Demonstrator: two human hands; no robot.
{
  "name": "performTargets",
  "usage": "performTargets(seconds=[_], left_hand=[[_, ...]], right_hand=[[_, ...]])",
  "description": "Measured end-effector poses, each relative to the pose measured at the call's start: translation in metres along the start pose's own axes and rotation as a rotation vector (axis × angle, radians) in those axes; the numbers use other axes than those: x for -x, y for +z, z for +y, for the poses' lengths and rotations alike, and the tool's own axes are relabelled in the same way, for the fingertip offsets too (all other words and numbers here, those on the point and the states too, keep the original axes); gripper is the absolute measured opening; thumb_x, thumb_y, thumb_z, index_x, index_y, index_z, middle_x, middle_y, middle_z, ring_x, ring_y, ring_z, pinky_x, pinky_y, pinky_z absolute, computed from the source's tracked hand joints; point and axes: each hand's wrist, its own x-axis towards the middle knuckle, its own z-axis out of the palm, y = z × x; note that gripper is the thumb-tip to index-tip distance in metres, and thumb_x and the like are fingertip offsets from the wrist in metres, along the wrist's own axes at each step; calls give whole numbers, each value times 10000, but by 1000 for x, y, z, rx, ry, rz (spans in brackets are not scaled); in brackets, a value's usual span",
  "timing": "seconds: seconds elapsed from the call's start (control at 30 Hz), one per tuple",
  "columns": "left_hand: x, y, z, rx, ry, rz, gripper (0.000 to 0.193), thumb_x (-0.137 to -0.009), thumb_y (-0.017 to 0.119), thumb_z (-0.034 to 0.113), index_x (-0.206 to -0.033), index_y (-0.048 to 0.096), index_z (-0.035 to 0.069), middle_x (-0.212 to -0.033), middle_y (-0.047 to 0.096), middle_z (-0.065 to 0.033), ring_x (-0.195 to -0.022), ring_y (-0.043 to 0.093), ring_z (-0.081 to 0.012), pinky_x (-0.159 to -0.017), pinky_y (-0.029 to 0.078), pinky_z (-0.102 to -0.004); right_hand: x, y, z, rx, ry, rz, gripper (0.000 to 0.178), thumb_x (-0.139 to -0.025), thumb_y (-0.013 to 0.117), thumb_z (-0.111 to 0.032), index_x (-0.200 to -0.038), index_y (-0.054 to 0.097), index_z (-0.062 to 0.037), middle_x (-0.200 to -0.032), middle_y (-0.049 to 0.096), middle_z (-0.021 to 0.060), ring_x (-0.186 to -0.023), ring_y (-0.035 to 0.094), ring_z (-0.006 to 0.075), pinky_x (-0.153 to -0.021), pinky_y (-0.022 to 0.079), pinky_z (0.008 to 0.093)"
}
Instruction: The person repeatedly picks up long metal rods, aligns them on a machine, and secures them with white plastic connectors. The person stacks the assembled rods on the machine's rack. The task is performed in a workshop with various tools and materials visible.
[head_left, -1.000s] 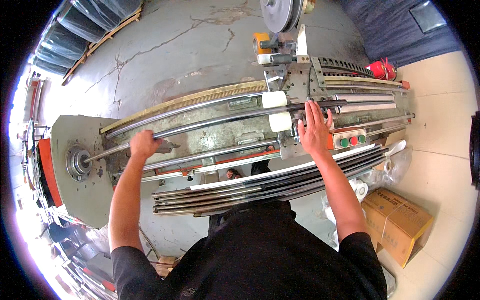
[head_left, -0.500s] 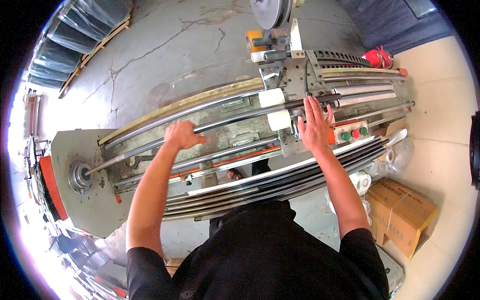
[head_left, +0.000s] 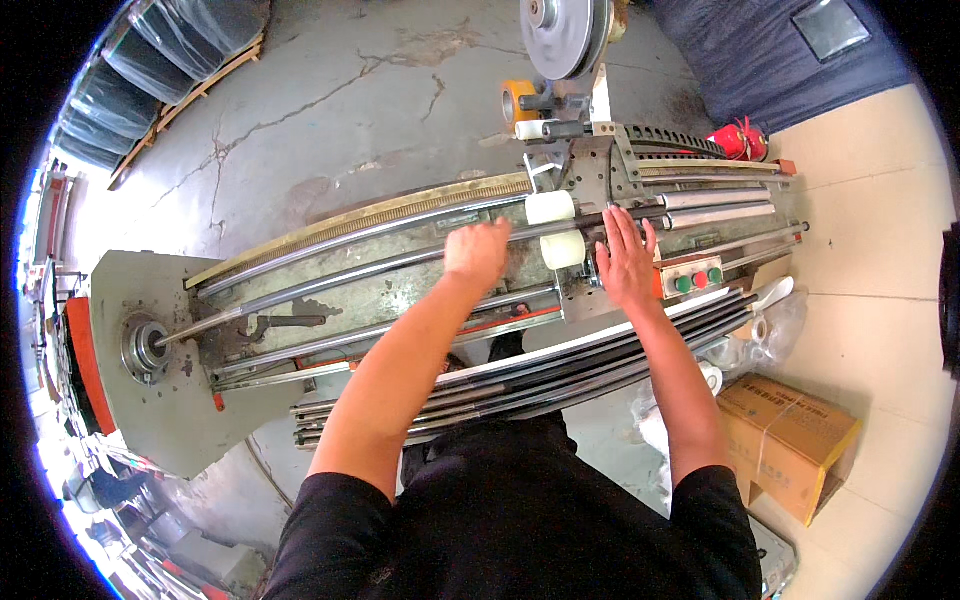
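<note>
Left hand (head_left: 478,253) had moved right along the long rod (head_left: 350,276) since the earlier frame; right hand (head_left: 627,265) stayed about put. Far left, the rod's thin end sat at the round chuck (head_left: 146,350) on the grey end housing (head_left: 190,390); from there it ran right above the machine bed (head_left: 370,298) and between two white rollers (head_left: 563,250). Left hand was curled over the rod just left of the rollers; couldn't tell whether it gripped. Right of them, the right hand was spread wide, fingers outstretched at the rod. Step looked like running one hand along the rod while the other steadied it; next move likely called for lifting the left hand before the rollers. Room: plenty leftward, little rightward. Button box (head_left: 692,268) crowded the right hand's right side, a row of rods (head_left: 540,375) lined the near edge, cracked floor (head_left: 300,120) lay open on the far side.
</note>
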Motion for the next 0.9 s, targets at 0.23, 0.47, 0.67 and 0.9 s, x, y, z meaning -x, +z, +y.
performTargets(seconds=[0.23,0.47,0.67,0.9], left_hand=[[77,-21,-132,-134,-135,17,308,-898,720,361,-1079,665,117,-992,756,-154,-919,735,-381,-762,582,-519],[157,-44,-284,-152,-395,-23,348,-805,793,416,-954,731,107,-932,754,-161,-911,724,-382,-807,563,-514],[144,-43,-259,-172,-457,-85,392,-767,815,471,-898,757,107,-904,759,-165,-926,726,-379,-815,563,-506],[62,-35,-108,-160,-364,-154,470,-773,812,523,-1096,776,184,-1020,773,-117,-1015,721,-341,-886,563,-483]], right_hand=[[1,-6,0,15,22,-10,571,-994,578,-254,-1506,451,-35,-1529,483,138,-1465,414,276,-1236,199,532],[1,2,4,-10,2,-2,580,-992,587,-256,-1513,447,-44,-1551,470,115,-1478,401,271,-1240,186,535],[1,-5,1,-47,35,-34,610,-990,581,-267,-1523,426,-14,-1554,461,163,-1494,379,291,-1231,167,577],[2,2,10,-91,29,-64,648,-982,591,-301,-1538,414,-18,-1589,424,150,-1513,348,286,-1234,133,609]])
